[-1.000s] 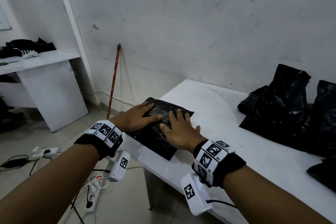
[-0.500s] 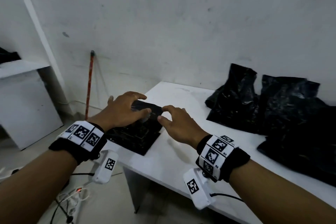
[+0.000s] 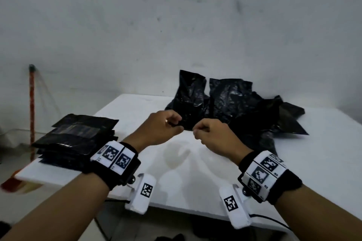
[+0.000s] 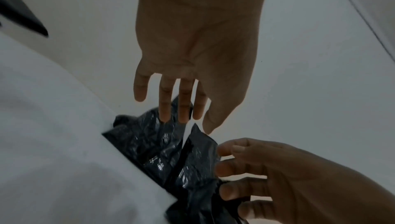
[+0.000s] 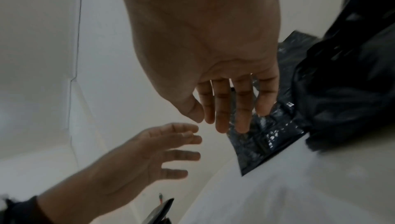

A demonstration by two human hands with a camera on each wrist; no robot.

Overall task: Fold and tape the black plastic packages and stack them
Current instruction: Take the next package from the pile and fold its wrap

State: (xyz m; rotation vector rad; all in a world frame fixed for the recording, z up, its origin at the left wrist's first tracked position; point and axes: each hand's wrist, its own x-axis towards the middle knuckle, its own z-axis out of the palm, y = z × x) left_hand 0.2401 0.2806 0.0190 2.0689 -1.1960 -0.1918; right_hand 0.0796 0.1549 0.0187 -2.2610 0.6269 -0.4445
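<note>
Left hand (image 3: 163, 127) and right hand (image 3: 212, 135), centre frame, close together but apart, fingers loosely extended in the wrist views, holding nothing, tips at the near edge of a heap of crinkled glossy black plastic packages (image 3: 231, 107) at centre right; stack of flat folded black plastic packages (image 3: 76, 139) at left, on the corner of the smooth white table (image 3: 317, 158); red stick (image 3: 31, 103) against the wall at far left.
</note>
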